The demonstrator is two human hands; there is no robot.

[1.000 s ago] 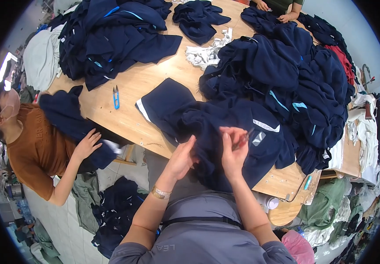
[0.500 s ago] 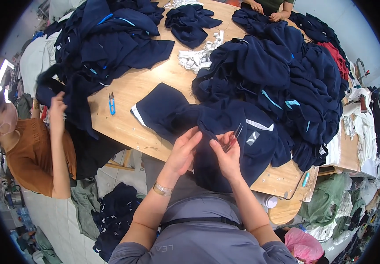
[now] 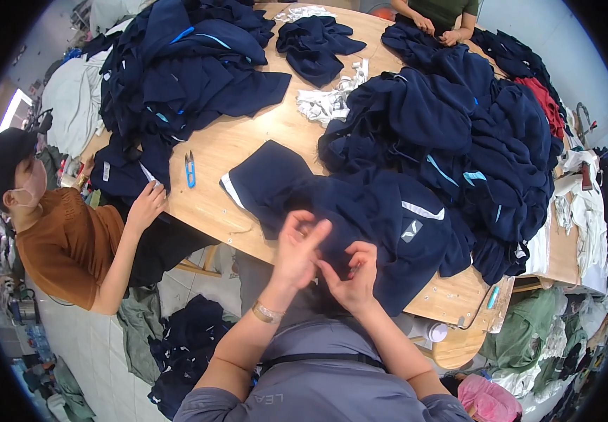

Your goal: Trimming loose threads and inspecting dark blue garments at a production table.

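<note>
A navy garment [image 3: 346,211] with white trim and a grey patch lies in front of me, draping over the table's near edge. My left hand [image 3: 298,253] is raised over its near part, fingers apart and partly curled, with no object visible in it. Close beside it, my right hand [image 3: 354,278] is closed with the thumb stretched toward the left hand. Thread snips, red-handled in the earlier frame, are in my right hand, mostly hidden by the fingers now. I cannot make out any thread between the hands.
Blue thread snips [image 3: 190,170] lie on the wooden table [image 3: 209,204]. Navy garment piles [image 3: 430,133] rise right and far left. White strips [image 3: 321,104] lie between. A co-worker [image 3: 65,239] at left handles navy cloth; another person's hands [image 3: 450,36] work at the far side.
Both my hands have come off the garment and drawn closer together. The snips have turned out of sight within my right hand. The left co-worker's raised hand has come down to the cloth.
</note>
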